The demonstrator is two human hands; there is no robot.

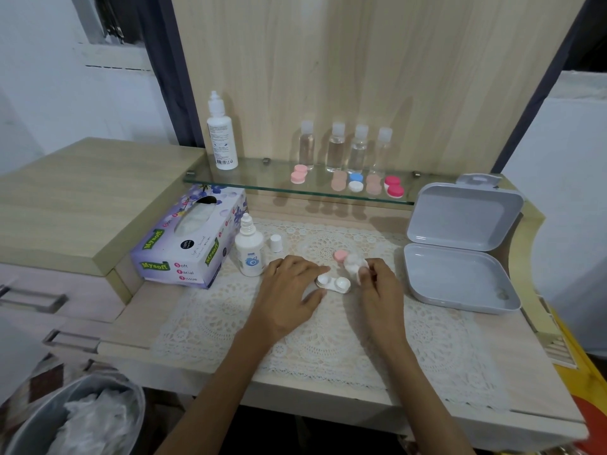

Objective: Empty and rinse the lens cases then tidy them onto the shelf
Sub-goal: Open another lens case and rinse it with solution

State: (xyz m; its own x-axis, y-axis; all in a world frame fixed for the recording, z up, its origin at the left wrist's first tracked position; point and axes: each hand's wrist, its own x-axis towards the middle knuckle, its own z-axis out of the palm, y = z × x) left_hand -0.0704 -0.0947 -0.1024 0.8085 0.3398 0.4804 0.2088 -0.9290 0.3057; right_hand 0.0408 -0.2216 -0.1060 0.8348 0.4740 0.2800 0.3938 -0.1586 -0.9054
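Note:
A white lens case [333, 284] lies on the lace mat [328, 323] between my hands. My left hand [292, 293] rests beside it, thumb and forefinger touching its left end. My right hand [381, 284] pinches a small wad of white tissue [354, 266] just above the case's right cup. A pink cap [340, 256] lies behind the tissue. On the glass shelf [262, 178] sit several lens cases: a pink one [299, 174], two beige ones, a blue-and-white one [356, 182] and a red one [394, 186].
An uncapped small solution bottle [249, 249] and its cap [276, 243] stand left of my hands, beside a tissue box [187, 241]. An open grey plastic box [460, 244] lies at right. The shelf also holds a tall bottle [221, 133] and several clear bottles. A bin [75, 418] stands lower left.

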